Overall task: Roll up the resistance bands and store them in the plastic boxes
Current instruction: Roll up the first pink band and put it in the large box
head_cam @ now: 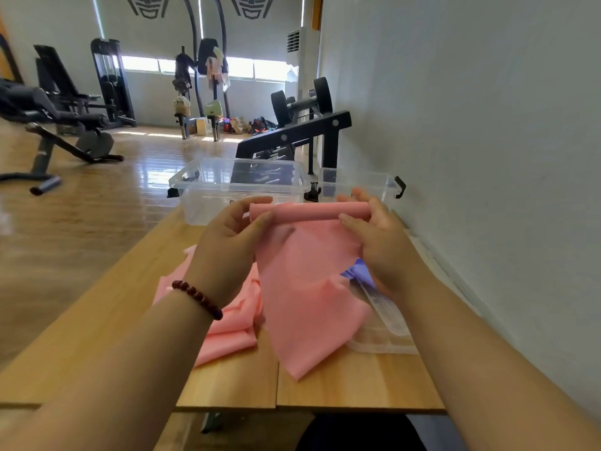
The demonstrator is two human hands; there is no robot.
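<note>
A pink resistance band (305, 281) is partly rolled at its top, and the loose rest hangs down onto the wooden table (97, 336). My left hand (227, 236) pinches the left end of the roll. My right hand (377, 232) grips the right end, fingers curled round it. Both hands hold the roll in the air above the table. Behind it stand a large clear plastic box (208, 193) and a smaller clear box (383, 183), both without lids. A purple band (357, 271) peeks out under my right wrist.
A clear lid (383, 333) lies on the table at the right, by the white wall (487, 157). More pink band (234, 333) is bunched at the left. Gym benches, a dumbbell rack (302, 131) and a wooden floor lie beyond the table.
</note>
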